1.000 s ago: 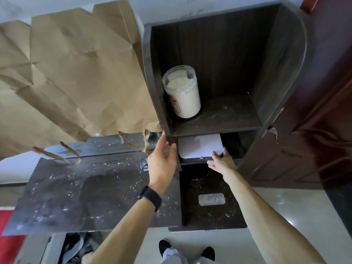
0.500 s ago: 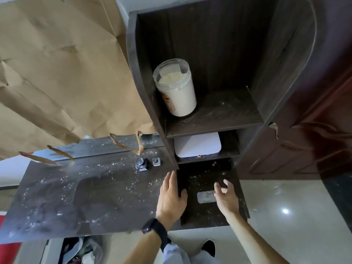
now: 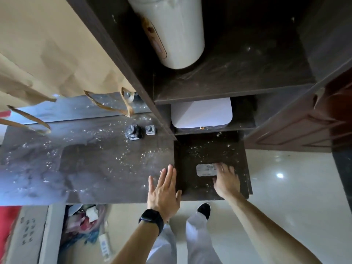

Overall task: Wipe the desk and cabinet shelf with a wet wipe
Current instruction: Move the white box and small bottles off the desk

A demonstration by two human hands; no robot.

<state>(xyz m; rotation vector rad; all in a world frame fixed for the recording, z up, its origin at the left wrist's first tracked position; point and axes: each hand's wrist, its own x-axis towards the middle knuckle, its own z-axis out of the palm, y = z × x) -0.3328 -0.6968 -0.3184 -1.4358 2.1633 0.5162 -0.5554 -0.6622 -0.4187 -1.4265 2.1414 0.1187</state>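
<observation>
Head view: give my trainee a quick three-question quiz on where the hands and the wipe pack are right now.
1. True or false: the right hand reaches the wet wipe pack.
2. Where is the left hand? A. flat on the desk edge B. inside the upper shelf C. holding the white tub
3. Fill in: the pack lies on the dark lower ____.

Key: 1 true; 2 A; 3 shelf.

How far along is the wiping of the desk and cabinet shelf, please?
Nothing looks wiped yet: white specks cover the desk and the cabinet shelf. In hand: the right hand is reaching the wet wipe pack on the lower ledge; the left hand rests open on the desk. All wiping remains.
</observation>
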